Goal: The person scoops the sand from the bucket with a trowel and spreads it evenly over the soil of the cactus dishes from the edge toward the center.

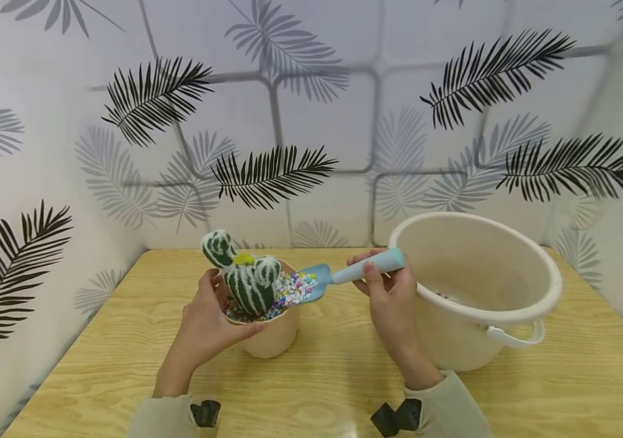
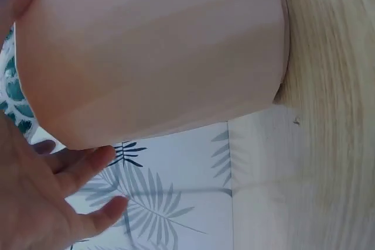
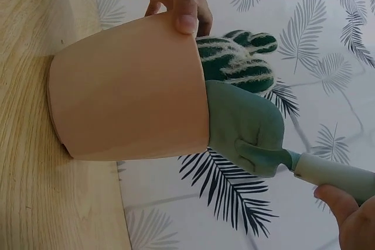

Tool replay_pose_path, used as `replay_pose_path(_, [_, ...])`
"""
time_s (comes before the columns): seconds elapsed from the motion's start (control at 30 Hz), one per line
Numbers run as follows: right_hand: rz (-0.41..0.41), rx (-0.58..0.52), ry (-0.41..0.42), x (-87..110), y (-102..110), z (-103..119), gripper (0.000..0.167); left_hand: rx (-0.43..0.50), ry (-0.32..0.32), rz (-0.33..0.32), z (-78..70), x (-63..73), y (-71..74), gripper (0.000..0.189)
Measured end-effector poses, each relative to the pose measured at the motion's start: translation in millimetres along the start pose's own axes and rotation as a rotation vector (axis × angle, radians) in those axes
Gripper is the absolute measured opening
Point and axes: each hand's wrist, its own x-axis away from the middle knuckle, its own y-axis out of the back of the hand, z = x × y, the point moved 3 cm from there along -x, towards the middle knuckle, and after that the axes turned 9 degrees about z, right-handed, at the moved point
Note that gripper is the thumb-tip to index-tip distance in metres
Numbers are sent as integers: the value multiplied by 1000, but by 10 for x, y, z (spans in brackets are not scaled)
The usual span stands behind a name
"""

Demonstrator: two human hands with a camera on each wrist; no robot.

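A pale peach flowerpot (image 1: 270,342) stands on the table, holding a green cactus (image 1: 248,295) with white fuzzy stripes and a yellow patch on top. Around the cactus lie small coloured pebbles. My left hand (image 1: 202,325) holds the pot from the left, thumb along the near rim and fingers at the far side. With my right hand (image 1: 392,304) I grip the pale blue handle of a small trowel (image 1: 347,274). Its blade (image 3: 249,118) tilts down over the pot's right rim, with white, pink and yellow pebbles (image 1: 296,288) sliding off its tip towards the cactus.
To the right stands a large cream bucket (image 1: 448,344) with a white handle (image 1: 516,340); a few pebbles show on its bottom. Beneath everything is a wood-grain table (image 1: 311,395). A wall with leaf patterns (image 1: 322,121) rises behind the table's back edge.
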Motion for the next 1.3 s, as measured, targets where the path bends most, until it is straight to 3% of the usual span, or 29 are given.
replay_pose_path(0.07, [-1, 0, -8, 2, -2, -6, 17, 48, -2, 15, 17, -4, -14, 120])
replay_pose_path(0.27, [6, 10, -49, 8, 4, -44, 17, 374, -83, 149, 209, 2, -107, 116])
replay_pose_path(0.33, [10, 6, -57, 11, 4, -52, 16, 416, -97, 150, 262, 2, -131, 115])
replay_pose_path(0.57, [46, 2, -63, 20, -11, -75, 18, 400, -123, 98, 250, -21, -132, 111])
replay_pose_path(0.93, [7, -3, -49, 5, 19, -17, 16, 337, -121, 21, 90, -18, -104, 108])
replay_pose_path(1.3, [39, -4, -57, 14, -23, -44, 16, 301, -74, 74, 61, -10, -10, 112])
